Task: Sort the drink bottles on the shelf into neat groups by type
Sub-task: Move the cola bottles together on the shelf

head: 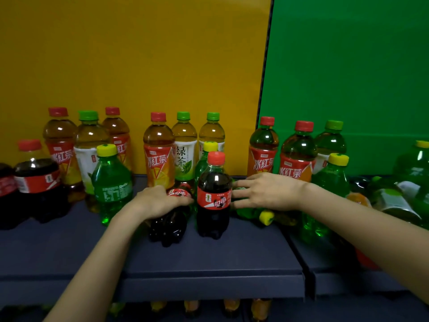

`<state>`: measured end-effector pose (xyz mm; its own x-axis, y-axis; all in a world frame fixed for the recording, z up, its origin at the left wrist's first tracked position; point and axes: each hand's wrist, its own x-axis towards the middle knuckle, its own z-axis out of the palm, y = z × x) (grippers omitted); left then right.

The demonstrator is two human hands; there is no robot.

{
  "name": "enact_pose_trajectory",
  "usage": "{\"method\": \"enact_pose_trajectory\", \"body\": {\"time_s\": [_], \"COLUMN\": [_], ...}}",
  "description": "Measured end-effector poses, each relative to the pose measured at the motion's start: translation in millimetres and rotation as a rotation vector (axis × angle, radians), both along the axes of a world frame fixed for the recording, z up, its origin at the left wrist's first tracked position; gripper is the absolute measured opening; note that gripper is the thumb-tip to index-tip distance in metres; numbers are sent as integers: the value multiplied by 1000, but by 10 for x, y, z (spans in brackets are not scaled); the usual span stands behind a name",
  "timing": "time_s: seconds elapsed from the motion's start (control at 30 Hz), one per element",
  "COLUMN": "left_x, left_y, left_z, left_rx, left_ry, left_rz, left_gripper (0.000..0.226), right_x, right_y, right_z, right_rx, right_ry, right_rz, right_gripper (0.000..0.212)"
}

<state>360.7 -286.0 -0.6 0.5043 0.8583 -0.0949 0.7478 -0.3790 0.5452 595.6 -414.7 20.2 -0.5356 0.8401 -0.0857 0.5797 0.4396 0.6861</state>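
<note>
Navy shelf point(209, 259) w/ bottles, yellow/green backdrop.

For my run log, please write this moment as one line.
left hand: grips lying cola bottle | right hand: on lying green soda bottle | upright cola bottle between hands | sorting unfinished

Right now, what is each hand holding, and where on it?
Left hand: grip around the labelled middle of a lying cola bottle. Right hand: lies on a lying green soda bottle, fingers spread; closed grip cannot be told.
</note>
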Motion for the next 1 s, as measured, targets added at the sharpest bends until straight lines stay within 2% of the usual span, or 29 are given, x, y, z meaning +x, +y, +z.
{"method": "enact_pose_trajectory", "body": {"time_s": [0.1,0.27,0.4,0.5,0.57,0.73,0.77,0.9,1.0], "left_x": [-52,-177,-268,-344,-385,-418,-417,-414,-397], "left_y": [-28,-127,-251,-324,-375,-434,-426,-366,-344], "left_z": [-22,-76,-131,-169,-187,-257,-279,-372,-404], "left_rx": [-1,27,130,231,286,299,295,295,260], "left_ry": [-91,-291,-441,-590,-656,-757,-767,-780,-799], "left_rz": [-25,23,40,20,-9,-81,-98,-163,-212], "left_gripper": [86,84,75,64,64,60,62,66,67], "right_x": [13,-77,-110,-171,-231,-317,-331,-400,-450], "right_y": [22,-98,-252,-375,-410,-292,-263,-170,-138], "right_z": [27,118,154,186,190,161,163,163,129], "right_rx": [-19,-11,32,97,149,235,244,256,237], "right_ry": [12,112,398,723,910,1163,1211,1309,1344], "right_rz": [-26,-19,-101,-201,-306,-448,-463,-560,-609], "right_gripper": [50,75,79,78,66,38,38,60,63]}}
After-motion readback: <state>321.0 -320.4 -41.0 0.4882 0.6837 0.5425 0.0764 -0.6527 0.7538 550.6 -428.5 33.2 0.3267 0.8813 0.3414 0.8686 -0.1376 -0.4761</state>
